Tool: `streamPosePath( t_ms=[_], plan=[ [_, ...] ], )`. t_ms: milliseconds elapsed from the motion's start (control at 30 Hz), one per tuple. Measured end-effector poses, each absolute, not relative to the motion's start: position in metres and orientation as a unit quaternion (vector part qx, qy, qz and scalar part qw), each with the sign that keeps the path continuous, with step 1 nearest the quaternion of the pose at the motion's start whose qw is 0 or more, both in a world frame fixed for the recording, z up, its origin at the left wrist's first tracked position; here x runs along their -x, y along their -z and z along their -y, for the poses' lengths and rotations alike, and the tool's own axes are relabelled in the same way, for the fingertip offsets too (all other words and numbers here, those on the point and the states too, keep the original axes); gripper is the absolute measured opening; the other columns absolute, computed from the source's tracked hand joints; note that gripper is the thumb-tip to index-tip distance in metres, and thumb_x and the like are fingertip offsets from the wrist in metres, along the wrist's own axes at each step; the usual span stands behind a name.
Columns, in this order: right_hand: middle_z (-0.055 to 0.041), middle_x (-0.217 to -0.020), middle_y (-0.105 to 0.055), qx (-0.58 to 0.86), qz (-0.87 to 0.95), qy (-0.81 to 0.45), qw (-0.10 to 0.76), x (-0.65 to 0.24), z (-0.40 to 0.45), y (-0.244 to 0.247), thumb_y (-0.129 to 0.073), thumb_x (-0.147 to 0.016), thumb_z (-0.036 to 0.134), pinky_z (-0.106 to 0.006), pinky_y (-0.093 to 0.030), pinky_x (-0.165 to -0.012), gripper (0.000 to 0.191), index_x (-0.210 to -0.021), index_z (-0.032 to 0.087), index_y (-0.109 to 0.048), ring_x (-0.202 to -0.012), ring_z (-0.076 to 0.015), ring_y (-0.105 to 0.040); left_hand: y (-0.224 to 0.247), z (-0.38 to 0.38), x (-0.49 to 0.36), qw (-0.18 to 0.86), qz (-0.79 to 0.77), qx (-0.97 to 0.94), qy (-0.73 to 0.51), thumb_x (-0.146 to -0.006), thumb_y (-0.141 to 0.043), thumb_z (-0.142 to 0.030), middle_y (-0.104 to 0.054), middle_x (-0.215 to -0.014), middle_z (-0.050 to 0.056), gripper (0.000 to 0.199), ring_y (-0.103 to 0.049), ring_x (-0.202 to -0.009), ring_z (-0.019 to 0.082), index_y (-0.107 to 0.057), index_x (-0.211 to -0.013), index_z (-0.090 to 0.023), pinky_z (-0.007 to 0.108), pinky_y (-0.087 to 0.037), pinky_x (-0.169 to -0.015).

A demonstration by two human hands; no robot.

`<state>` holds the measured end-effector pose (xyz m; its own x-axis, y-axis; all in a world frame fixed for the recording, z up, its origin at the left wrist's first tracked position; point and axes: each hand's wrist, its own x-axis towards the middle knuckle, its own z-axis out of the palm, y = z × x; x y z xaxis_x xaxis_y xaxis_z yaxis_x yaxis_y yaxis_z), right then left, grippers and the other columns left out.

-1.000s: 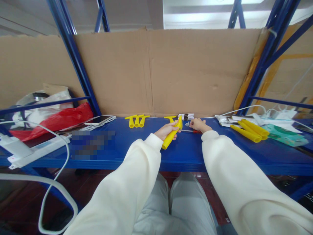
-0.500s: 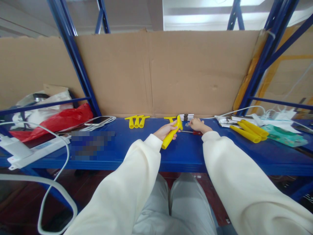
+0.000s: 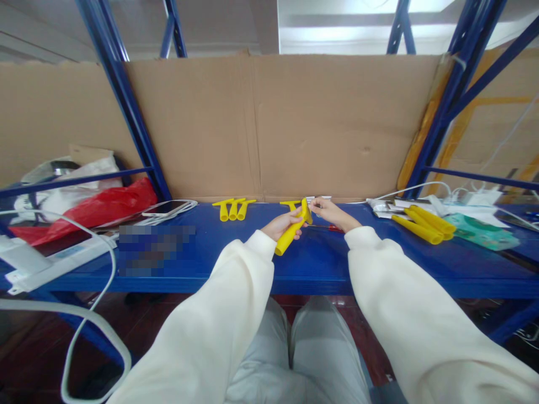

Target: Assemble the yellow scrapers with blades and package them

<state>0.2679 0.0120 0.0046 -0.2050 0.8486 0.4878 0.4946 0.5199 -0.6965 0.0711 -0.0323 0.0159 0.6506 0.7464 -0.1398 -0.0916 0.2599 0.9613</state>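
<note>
Gripping a yellow handle over the blue table, our left hand presumably steadies its wide end for our right hand, whose bent fingers stand just beside it, though we cannot tell whether they pinch anything.

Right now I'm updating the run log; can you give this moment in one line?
left hand: holding yellow handle | right hand: beside its crosspiece, contact unclear | table: red-handled tool near right hand
</note>
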Motion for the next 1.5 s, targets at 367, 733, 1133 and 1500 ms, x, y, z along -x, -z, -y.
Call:
streamPosePath(
  t_ms=[367, 733, 1133, 1500],
  plan=[
    [-0.0022, -0.078, -0.063, 0.422, 0.762, -0.209, 0.445, -0.273, -0.018, 0.002, -0.066, -0.074, 0.049, -0.037, -0.045, -0.086, 0.029, -0.071, 0.021, -0.060, -0.082, -0.0200, -0.055, -0.012, 0.029, -0.070, 0.741, -0.288, -0.538, -0.279, -0.093, -0.042, -0.009, -0.057, -0.077, 0.000, 0.068, -0.051, -0.042, 0.010, -0.020, -0.154, -0.029, 0.020, -0.041, -0.041],
    [-0.0018, -0.076, -0.065, 0.400, 0.732, -0.264, 0.485, -0.268, -0.007, 0.003, -0.070, -0.066, 0.062, -0.034, -0.045, -0.080, 0.043, -0.070, 0.021, -0.062, -0.078, -0.0190, -0.057, -0.016, 0.034, -0.069, 0.734, -0.295, -0.549, -0.272, -0.094, -0.040, -0.010, -0.056, -0.076, 0.000, 0.067, -0.049, -0.042, 0.009, -0.019, -0.155, -0.029, 0.019, -0.039, -0.041],
    [0.0023, -0.066, -0.056, 0.383, 0.701, -0.293, 0.525, -0.264, -0.002, 0.005, -0.073, -0.059, 0.069, -0.029, -0.043, -0.065, 0.052, -0.068, 0.022, -0.053, -0.066, -0.0137, -0.050, -0.015, 0.031, -0.066, 0.750, -0.249, -0.553, -0.264, -0.092, -0.044, -0.010, -0.056, -0.077, 0.001, 0.069, -0.051, -0.043, 0.010, -0.021, -0.154, -0.028, 0.018, -0.039, -0.041],
    [0.0059, -0.066, -0.052, 0.360, 0.670, -0.356, 0.544, -0.265, 0.003, 0.004, -0.082, -0.051, 0.063, -0.025, -0.039, -0.058, 0.057, -0.070, 0.021, -0.050, -0.060, -0.0097, -0.047, -0.019, 0.038, -0.067, 0.746, -0.264, -0.555, -0.256, -0.094, -0.040, -0.011, -0.054, -0.074, -0.001, 0.065, -0.047, -0.040, 0.008, -0.021, -0.154, -0.029, 0.018, -0.038, -0.039]
  ],
)
